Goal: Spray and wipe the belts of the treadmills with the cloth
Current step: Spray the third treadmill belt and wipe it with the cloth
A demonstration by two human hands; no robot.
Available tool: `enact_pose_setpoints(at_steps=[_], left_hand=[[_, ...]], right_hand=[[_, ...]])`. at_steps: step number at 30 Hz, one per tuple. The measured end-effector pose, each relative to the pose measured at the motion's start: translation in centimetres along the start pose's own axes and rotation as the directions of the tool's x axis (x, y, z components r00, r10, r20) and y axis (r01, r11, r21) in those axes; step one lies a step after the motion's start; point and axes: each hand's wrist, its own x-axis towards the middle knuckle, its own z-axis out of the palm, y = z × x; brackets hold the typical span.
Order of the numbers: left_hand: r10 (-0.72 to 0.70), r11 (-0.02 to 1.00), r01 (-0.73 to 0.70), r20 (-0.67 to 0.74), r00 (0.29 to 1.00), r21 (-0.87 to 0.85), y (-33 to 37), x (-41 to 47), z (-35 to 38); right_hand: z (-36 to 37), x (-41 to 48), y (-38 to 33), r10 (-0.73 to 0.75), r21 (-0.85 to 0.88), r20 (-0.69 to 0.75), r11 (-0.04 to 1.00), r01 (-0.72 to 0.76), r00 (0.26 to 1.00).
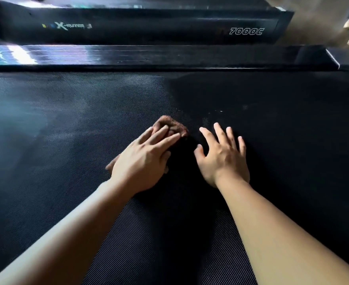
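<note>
Both hands down on the belt (66, 120), side by side, just apart. Left hand (142, 159) lies flat on the cloth (174, 125), fingers extended and together, pressing it to the belt; the brown cloth shows past the fingertips and at the hand's outer edge. Right hand (223, 155) rests palm-down on bare belt, fingers spread, holding nothing. Belt is black and textured, paler and hazy on the left, darker on the right. Beyond it runs a glossy side rail (169, 55); behind that, a second treadmill (245, 31) marked "7000C".
</note>
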Motion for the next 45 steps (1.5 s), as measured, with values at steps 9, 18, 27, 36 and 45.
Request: enact_pose_setpoints(at_steps=[9,18,27,36,45], left_hand=[[-0.199,0.980,0.199,-0.004,0.980,-0.008,-4.2,-3.6,-1.8],[-0.381,0.924,0.381,-0.027,0.924,0.016,-0.2,7.1,0.0],[0.033,0.999,-0.036,0.091,0.995,0.026,9.5,7.9,2.9],[0.154,0.986,-0.154,0.008,0.988,0.061,2.4,1.7,1.4],[-0.117,0.993,0.117,-0.015,0.993,0.021,0.6,10.2,0.6]], right_hand=[[-0.5,-0.3,0.6,-0.027,0.087,0.001,0.996,0.027,1.000],[-3.1,0.1,4.3,-0.068,0.194,-0.022,0.978,0.071,0.997],[-2.9,0.4,9.5,0.046,-0.055,0.029,0.997,-0.044,0.999],[-2.8,0.7,9.3,0.049,-0.066,-0.006,0.997,-0.049,0.999],[-2.6,0.9,9.2,0.052,-0.056,0.003,0.997,-0.051,0.999]])
